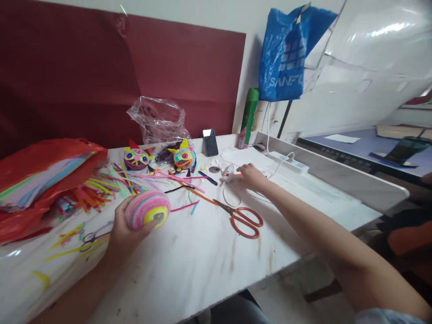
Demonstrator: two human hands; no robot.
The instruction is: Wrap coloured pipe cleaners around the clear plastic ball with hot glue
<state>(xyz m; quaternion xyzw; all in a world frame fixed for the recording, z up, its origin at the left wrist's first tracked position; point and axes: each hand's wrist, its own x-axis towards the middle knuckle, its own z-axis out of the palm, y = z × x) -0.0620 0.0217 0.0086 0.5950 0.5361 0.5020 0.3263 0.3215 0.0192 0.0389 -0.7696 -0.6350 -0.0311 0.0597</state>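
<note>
My left hand (pixel 126 231) is wrapped round a ball (pixel 143 204) covered in pink, teal and yellow fuzzy stripes, held over the near left of the table. At the back right, my right hand (pixel 251 176) reaches to a small clear device (pixel 229 171) with an orange spot and a white cable; its fingers are bent at it, but their grip is partly hidden. Orange-handled scissors (pixel 245 221) lie between the hands. Behind the ball stand two decorated ball figures with faces, one pink and yellow (pixel 137 157), the other blue and yellow (pixel 184 157).
Loose pipe cleaners (pixel 97 191) lie beside a red plastic bag (pixel 67 157) at left. A phone (pixel 210 142) leans at the back near a green spray can (pixel 249 118). A power strip (pixel 290 162) is at right. A blue bag (pixel 283 58) hangs above.
</note>
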